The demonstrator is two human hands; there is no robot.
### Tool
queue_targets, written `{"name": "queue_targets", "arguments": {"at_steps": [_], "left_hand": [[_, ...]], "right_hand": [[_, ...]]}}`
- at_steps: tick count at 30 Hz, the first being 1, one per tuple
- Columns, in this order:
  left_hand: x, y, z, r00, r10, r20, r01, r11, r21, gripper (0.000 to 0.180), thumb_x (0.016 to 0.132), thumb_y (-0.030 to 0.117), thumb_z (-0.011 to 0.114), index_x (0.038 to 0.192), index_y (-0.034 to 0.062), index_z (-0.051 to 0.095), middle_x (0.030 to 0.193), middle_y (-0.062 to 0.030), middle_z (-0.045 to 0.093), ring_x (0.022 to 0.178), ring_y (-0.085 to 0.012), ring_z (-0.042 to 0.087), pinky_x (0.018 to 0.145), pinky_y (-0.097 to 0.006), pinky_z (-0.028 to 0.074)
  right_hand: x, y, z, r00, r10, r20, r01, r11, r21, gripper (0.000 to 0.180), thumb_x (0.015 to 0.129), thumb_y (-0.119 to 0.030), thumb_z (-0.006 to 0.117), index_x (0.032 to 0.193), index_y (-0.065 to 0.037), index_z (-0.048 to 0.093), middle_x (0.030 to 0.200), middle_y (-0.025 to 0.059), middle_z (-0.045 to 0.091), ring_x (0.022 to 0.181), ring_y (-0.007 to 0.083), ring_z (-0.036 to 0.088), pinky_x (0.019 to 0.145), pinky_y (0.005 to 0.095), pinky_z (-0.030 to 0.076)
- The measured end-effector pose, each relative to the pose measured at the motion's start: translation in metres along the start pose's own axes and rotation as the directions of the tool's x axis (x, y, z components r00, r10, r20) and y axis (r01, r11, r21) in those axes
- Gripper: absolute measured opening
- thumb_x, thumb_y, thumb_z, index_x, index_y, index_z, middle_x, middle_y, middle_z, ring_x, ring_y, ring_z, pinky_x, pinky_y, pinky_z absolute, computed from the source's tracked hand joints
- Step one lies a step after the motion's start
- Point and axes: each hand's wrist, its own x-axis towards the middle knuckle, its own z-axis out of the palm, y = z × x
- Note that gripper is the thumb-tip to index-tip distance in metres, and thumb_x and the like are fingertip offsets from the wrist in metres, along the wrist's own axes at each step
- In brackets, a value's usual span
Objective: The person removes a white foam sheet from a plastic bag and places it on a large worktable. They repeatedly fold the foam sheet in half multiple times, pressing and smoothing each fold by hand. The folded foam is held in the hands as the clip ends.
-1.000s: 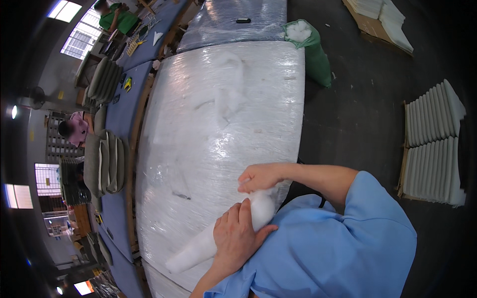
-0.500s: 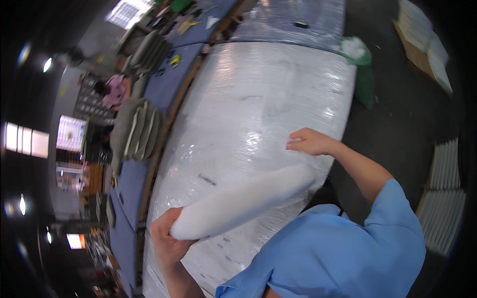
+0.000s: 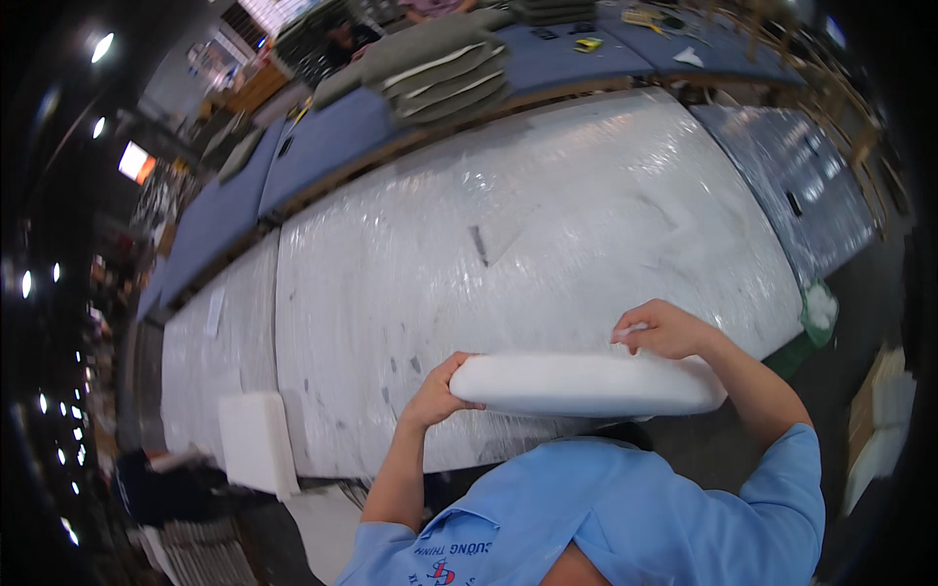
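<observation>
A thick white foam cushion [image 3: 586,383] with rounded edges is held level in front of me, close to my body. My left hand [image 3: 438,396] grips its left end, thumb on top and fingers at the edge. Behind the cushion's right part, my right hand [image 3: 668,330] is closed in a pinch around a small white scrap [image 3: 631,332], whose kind I cannot make out. Beyond both hands stretches a wide table wrapped in clear plastic film [image 3: 547,264].
Grey-green cushions [image 3: 445,73] are stacked on blue-topped tables [image 3: 342,161] across from me. A white foam block [image 3: 256,444] stands at the left near another person [image 3: 171,488]. On the right are a green sack [image 3: 819,311] with white stuffing and a plastic-covered blue table [image 3: 791,186].
My view has turned to the left along the table. The cushion, tilted before, is now level across my front, still in my left hand. My right hand keeps its pinch.
</observation>
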Motion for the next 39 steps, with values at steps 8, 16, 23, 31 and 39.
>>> {"name": "queue_targets", "arguments": {"at_steps": [8,16,23,31,39], "left_hand": [[-0.034,-0.019,0.004,0.969,0.246,-0.017,-0.246,0.963,-0.113,0.072,0.097,0.050,0.068,0.154,0.0103,0.049,0.142,-0.0126,0.060,0.136,-0.0273,0.052,0.114,-0.045,0.041],[-0.041,-0.025,0.018,0.991,0.036,-0.128,-0.057,0.985,-0.160,0.055,0.110,0.040,0.048,0.150,0.0038,0.053,0.126,-0.0127,0.070,0.120,-0.0257,0.062,0.109,-0.040,0.043],[-0.068,0.020,0.051,0.666,0.480,-0.571,0.040,0.741,0.670,0.058,0.106,0.032,0.054,0.152,-0.0022,0.047,0.140,-0.0283,0.060,0.132,-0.0495,0.053,0.116,-0.053,0.037],[-0.066,0.029,0.097,0.860,0.327,-0.391,0.106,0.636,0.764,0.067,0.103,0.030,0.053,0.159,-0.0027,0.034,0.149,-0.0294,0.051,0.140,-0.0537,0.044,0.120,-0.062,0.028],[-0.064,0.035,0.092,0.895,0.301,-0.329,0.109,0.568,0.816,0.065,0.104,0.028,0.050,0.159,-0.0021,0.035,0.148,-0.0295,0.053,0.138,-0.0531,0.046,0.120,-0.061,0.029]], "right_hand": [[0.072,-0.036,0.053,0.902,-0.041,0.430,0.196,0.926,-0.323,0.028,0.103,-0.030,0.062,0.110,-0.006,0.076,0.088,0.0074,0.071,0.083,0.0179,0.062,0.081,0.0340,0.051],[0.112,-0.072,0.123,0.863,-0.136,0.486,0.242,0.957,-0.162,0.052,0.110,-0.048,0.044,0.100,-0.005,0.071,0.087,0.0105,0.064,0.083,0.0199,0.057,0.080,0.0388,0.049],[0.118,-0.096,0.136,0.778,-0.108,0.620,0.302,0.928,-0.217,0.046,0.109,-0.044,0.052,0.098,-0.004,0.071,0.087,0.0147,0.067,0.082,0.0248,0.061,0.080,0.0404,0.049],[0.123,-0.023,0.166,0.859,-0.129,0.496,0.339,0.868,-0.362,0.039,0.106,-0.037,0.056,0.100,-0.004,0.073,0.097,0.0209,0.074,0.095,0.0380,0.070,0.084,0.0475,0.053],[0.117,-0.029,0.133,0.897,-0.221,0.383,0.272,0.959,-0.085,0.030,0.106,-0.032,0.057,0.112,-0.005,0.068,0.096,0.0149,0.074,0.091,0.0292,0.068,0.084,0.0404,0.052]]}}
